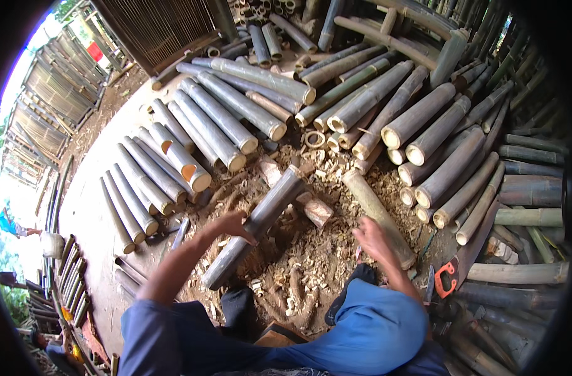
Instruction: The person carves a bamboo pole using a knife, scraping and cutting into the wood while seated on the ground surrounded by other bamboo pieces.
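Observation:
My left hand is wrapped round the middle of a dark grey bamboo section, which slants from near my left foot up toward the centre. The section lies across a short pale wooden block. My right hand is curled closed beside a paler bamboo section that lies on the shavings to the right. Its fingers are partly hidden, and I cannot make out what, if anything, they hold. Wood chips cover the ground between my feet.
Rows of cut bamboo sections fan out ahead, and more are piled at the right. An orange handle stands near my right knee. A slatted panel is at the back. Another person is at the far left.

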Motion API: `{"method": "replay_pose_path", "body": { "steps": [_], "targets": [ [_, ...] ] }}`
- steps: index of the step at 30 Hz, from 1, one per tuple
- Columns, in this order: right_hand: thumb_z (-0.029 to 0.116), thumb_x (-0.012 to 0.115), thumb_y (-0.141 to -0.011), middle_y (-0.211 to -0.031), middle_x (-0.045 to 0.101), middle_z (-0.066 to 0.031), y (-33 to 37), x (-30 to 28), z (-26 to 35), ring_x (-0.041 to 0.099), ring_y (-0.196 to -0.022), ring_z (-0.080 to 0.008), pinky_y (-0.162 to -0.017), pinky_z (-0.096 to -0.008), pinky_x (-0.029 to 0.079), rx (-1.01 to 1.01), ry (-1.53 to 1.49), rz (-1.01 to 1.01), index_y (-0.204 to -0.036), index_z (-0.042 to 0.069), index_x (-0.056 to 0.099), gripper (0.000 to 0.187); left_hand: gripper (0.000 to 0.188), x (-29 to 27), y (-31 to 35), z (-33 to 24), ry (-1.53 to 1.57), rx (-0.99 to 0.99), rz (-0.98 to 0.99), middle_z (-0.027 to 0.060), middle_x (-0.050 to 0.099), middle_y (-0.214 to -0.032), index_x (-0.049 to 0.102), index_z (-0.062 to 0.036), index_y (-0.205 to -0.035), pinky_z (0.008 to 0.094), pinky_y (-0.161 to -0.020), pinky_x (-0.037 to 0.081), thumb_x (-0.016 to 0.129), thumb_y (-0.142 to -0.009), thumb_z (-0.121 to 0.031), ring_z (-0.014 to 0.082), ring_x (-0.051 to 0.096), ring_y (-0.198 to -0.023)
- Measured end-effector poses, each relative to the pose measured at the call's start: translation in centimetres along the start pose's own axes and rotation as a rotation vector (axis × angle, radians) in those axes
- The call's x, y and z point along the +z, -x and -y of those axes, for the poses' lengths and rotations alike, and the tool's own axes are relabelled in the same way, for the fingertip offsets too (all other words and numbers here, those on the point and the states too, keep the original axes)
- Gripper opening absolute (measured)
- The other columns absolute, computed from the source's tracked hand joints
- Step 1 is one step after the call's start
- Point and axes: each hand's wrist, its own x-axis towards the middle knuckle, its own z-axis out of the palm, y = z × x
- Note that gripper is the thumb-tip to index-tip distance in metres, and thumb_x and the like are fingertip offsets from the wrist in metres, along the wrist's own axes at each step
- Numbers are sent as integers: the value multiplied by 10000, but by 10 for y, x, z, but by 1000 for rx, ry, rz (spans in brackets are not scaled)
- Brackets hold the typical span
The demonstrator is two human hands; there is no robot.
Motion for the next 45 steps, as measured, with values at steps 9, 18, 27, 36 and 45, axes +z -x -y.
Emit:
{"method": "replay_pose_path", "body": {
  "steps": [9, 18, 27, 36, 45],
  "targets": [
    [396, 826, -821, -1038, 663, -225, -95, 99, 19, 681, -861, -356, -722, -514, 576, -652, 486, -495, -1263, -17, 504, 685, 960, 74, 25, -74, 196, -141, -674, 199, 707, -1213, 562, -54, -1383, 479, -995, 545, 981, -601, -420, 378, 684, -1142],
    [516, 816, -845, -1109, 654, -345, 2, 115, 15, 725, -916, -439, -734, -548, 589, -364, 220, 36, -1365, -35, 408, 860, 959, 63, 44, -1, 175, 119, -304, 195, 734, -1216, 638, -54, -1363, 449, -1000, 544, 997, -538, -383, 364, 700, -1135],
    [363, 775, -982, -1019, 756, -146, 57, 74, -92, 727, -893, -233, -785, -388, 585, -204, -321, 21, -1349, -4, 619, 542, 1454, 35, 35, 28, 42, -5, -182, 270, 478, -1608, 308, -98, -1676, 469, -1270, 359, 1047, -508, -553, 420, 445, -1502],
    [218, 712, -945, -970, 751, -239, 220, -28, -203, 765, -908, -357, -793, -445, 573, 116, -176, -694, -1107, -6, 683, 278, 889, -135, 178, 95, -57, 2, -467, 169, 715, -1188, 652, -56, -1400, 417, -932, 586, 1014, -625, -296, 275, 698, -1076],
    [280, 780, -884, -1048, 696, -257, 306, 5, -284, 709, -1031, -444, -883, -545, 563, 550, 240, -671, -1082, 0, 603, 386, 877, -126, 261, 70, -103, -134, -441, 177, 693, -1212, 643, -91, -1409, 471, -914, 590, 991, -607, -150, 306, 683, -1064]
  ]
}}
